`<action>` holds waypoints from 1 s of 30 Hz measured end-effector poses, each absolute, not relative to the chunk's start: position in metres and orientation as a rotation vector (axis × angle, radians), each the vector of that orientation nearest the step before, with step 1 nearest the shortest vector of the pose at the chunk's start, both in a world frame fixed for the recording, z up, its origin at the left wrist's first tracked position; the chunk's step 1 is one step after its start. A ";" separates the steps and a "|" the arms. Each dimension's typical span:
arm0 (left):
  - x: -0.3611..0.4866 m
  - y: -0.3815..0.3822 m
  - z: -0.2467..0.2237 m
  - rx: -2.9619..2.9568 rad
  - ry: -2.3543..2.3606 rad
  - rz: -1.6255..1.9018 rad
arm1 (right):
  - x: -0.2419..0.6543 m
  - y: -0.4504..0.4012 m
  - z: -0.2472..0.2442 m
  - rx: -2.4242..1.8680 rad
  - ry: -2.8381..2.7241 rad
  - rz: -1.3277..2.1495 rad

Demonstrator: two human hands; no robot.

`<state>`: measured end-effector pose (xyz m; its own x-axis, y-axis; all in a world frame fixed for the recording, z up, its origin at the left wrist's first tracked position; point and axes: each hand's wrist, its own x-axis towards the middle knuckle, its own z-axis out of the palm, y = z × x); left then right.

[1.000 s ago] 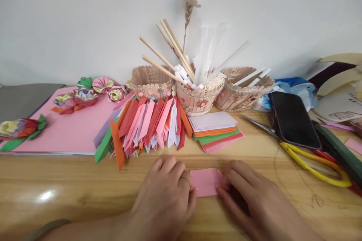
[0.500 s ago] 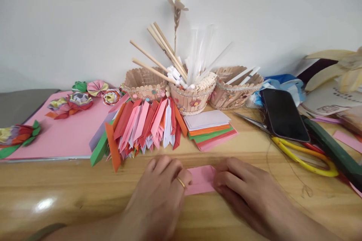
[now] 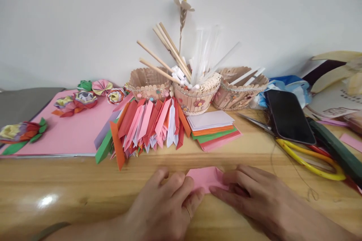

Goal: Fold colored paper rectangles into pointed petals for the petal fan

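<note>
A: ok, is any lettering legible here?

B: Barely. There's dark print on the pale bag (image 3: 325, 99) at the far right, plus what looks like a little line drawing, but it's too blurry to read. The black phone (image 3: 290, 116) just beside the yellow-handled scissors (image 3: 312, 168) has a dark screen.

A: And what are the hands up to?

B: The left hand (image 3: 166, 203) is curled mostly closed, thumb and fingers pinching the left end of the pink paper (image 3: 205, 177). The right hand (image 3: 260, 199) is curled too, with the other end between its thumb and fingers.

A: So where's that paper exactly?

B: Between both hands, on or just over the wooden table (image 3: 93, 188), can't tell which. It's on the near side of the colored paper stack (image 3: 210, 122) and the folded strips (image 3: 149, 124). The far corners look slanted, with a crease on the right.
</note>
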<state>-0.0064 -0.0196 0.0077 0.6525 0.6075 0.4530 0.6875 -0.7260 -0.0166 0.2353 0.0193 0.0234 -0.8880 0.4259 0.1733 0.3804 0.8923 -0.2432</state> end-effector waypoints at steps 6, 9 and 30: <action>-0.014 -0.030 0.008 -2.627 -0.995 -0.532 | 0.244 0.024 0.030 -0.659 -2.832 0.478; -0.015 -0.030 0.010 -2.629 -0.960 -0.575 | 0.248 0.027 0.034 -0.695 -2.882 0.531; -0.006 -0.021 0.016 -2.683 -1.258 -0.627 | 0.214 0.006 0.026 -0.322 -2.713 0.744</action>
